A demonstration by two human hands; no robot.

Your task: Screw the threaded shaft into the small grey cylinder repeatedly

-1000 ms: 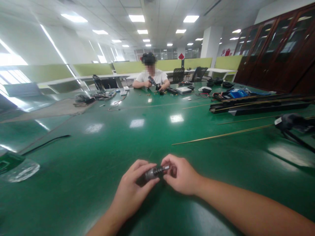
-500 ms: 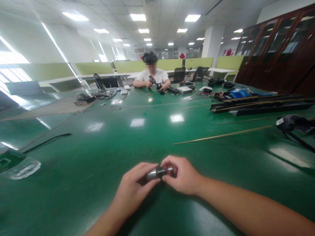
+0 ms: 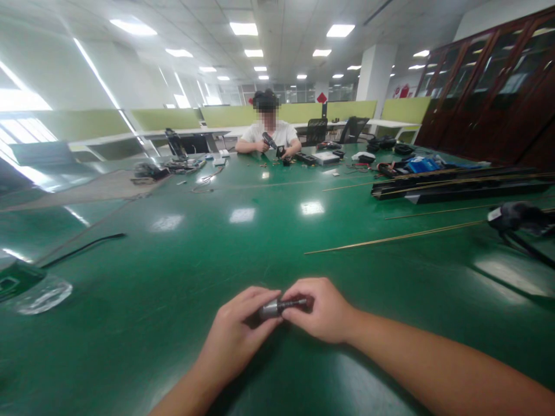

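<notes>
A small cylindrical metal part (image 3: pixel 270 309) with a thinner dark shaft lies between both hands, low in the middle of the head view. My left hand (image 3: pixel 240 323) grips its thick silver end between thumb and fingers. The fingers of my right hand (image 3: pixel 318 309) are curled round the dark shaft at the other end. Beneath the hands is the glossy green table (image 3: pixel 173 289).
Thin brass rods (image 3: pixel 390 238) and black rails (image 3: pixel 459 188) lie to the right, near a black device (image 3: pixel 515 218). A clear plastic item (image 3: pixel 45 296) is at left. Across the table, a person (image 3: pixel 277 134) holds a dark tool.
My right fingers have shifted slightly on the shaft, which now looks darker and less shiny. My left hand has barely moved.
</notes>
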